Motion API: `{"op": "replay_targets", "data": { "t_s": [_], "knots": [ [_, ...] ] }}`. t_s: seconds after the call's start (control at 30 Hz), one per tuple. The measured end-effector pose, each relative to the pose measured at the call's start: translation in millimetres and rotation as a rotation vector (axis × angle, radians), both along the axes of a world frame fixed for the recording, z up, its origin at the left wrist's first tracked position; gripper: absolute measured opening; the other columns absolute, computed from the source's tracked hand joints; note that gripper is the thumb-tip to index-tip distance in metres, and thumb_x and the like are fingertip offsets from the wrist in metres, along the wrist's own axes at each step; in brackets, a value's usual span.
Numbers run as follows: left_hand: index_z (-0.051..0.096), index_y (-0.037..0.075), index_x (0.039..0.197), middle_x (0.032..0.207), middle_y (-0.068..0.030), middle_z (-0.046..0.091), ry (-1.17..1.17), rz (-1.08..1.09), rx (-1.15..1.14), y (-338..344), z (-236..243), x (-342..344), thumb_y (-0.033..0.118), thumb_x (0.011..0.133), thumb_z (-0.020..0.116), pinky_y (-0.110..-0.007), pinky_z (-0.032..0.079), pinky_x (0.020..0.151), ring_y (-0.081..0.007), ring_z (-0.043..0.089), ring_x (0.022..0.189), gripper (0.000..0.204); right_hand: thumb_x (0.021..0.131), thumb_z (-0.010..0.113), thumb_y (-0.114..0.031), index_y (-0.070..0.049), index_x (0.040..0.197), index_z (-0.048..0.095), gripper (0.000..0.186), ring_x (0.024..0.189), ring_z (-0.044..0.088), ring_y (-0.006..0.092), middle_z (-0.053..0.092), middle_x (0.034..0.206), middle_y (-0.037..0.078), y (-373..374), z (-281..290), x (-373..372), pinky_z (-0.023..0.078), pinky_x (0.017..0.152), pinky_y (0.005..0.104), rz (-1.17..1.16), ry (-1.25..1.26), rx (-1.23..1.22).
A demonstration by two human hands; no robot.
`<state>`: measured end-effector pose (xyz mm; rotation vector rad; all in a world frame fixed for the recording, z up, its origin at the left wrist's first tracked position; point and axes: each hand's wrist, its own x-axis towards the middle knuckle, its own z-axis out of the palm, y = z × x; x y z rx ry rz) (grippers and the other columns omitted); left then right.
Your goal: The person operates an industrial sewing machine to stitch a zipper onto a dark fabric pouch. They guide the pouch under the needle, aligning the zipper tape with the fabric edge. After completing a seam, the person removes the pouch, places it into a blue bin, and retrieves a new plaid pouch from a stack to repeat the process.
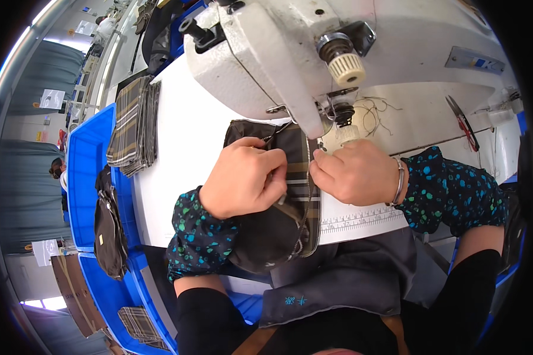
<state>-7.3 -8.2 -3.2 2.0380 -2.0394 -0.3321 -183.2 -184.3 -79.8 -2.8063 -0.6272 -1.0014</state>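
Observation:
Under the needle area of a white sewing machine lies a dark brown fabric piece with a plaid panel. A metal-toothed zipper runs down along the plaid. My left hand is closed on the fabric piece, left of the zipper, with its fingers curled under. My right hand is closed in a pinch at the zipper's right edge, just below the presser foot area. What its fingertips hold is mostly hidden. Patterned sleeve covers are on both forearms.
A stack of plaid pieces sits at the left by blue bins. A dark brown fabric piece hangs over a bin edge. Red-handled scissors and loose threads lie at right. A ruler strip lines the near table edge.

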Motion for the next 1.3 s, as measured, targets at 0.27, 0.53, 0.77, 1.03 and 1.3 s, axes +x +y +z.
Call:
{"op": "replay_targets", "data": {
  "t_s": [0.27,0.53,0.77,1.03,1.3],
  "knots": [
    [0.076,0.006,0.116,0.108,-0.0054,0.068,-0.155,-0.042,-0.249,6.2,-24.0,-32.3,0.004,0.070,0.077,-0.035,0.057,0.071,-0.0255,0.069,0.082,0.046,0.075,0.068,-0.020,-0.009,0.074,0.062,0.012,0.054,0.059,0.0160,0.053,0.068,0.002,3.9,7.5,-5.0,0.045,0.047,0.0320,-0.038,0.013,-0.017],
    [0.077,0.008,0.117,0.111,-0.0044,0.069,-0.062,-0.022,-0.206,4.1,-22.7,-30.2,0.003,0.074,0.076,-0.035,0.058,0.069,-0.0251,0.070,0.084,0.044,0.078,0.069,-0.022,-0.006,0.072,0.070,0.017,0.059,0.055,0.0148,0.064,0.078,0.011,29.7,21.4,-34.1,0.038,0.048,0.0279,0.101,0.089,-0.122],
    [0.077,0.009,0.116,0.111,-0.0036,0.069,-0.151,0.005,-0.188,7.2,-18.1,-43.0,0.007,0.073,0.078,-0.035,0.058,0.070,-0.0237,0.068,0.084,0.043,0.074,0.068,-0.020,-0.001,0.072,0.071,0.019,0.057,0.060,0.0177,0.069,0.080,0.022,36.7,14.0,-36.7,0.042,0.045,0.0271,0.093,0.049,-0.169],
    [0.078,0.009,0.116,0.108,-0.0031,0.070,-0.196,0.018,-0.249,-3.2,-25.2,-43.1,0.008,0.074,0.078,-0.037,0.057,0.079,-0.0240,0.066,0.090,0.041,0.071,0.068,-0.018,0.010,0.080,0.072,0.030,0.051,0.062,0.0211,0.071,0.083,0.031,34.9,10.8,-37.7,0.049,0.043,0.0313,0.048,0.096,-0.112],
    [0.081,0.009,0.105,0.102,-0.0022,0.070,-0.165,0.077,-0.324,-24.5,-32.7,-16.7,0.007,0.076,0.078,-0.041,0.055,0.075,-0.0280,0.067,0.088,0.029,0.071,0.069,-0.016,0.013,0.086,0.074,0.033,0.052,0.065,0.0218,0.073,0.090,0.033,18.6,4.9,-18.1,0.050,0.044,0.0323,-0.019,0.086,-0.117]
  ]
}}
